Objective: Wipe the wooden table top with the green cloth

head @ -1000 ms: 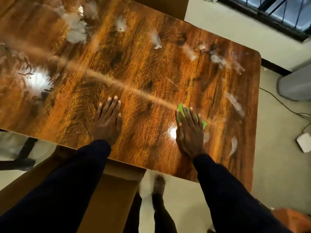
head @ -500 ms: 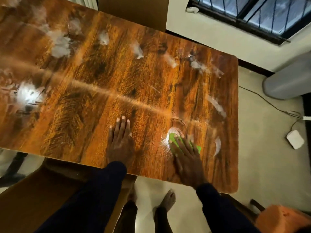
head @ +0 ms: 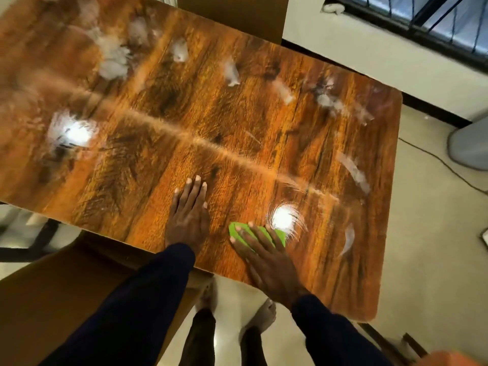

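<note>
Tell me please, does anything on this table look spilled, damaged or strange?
Yes: white smeary patches lie across the far part of the wooden table top, with streaks near its right edge, apart from the green cloth under the right hand. They look like unwiped residue; what it is, I cannot tell.

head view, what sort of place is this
Probably a room in a home: a glossy wooden table, a barred window, a cable trailing over the pale floor, and bare feet below the table edge.
</note>
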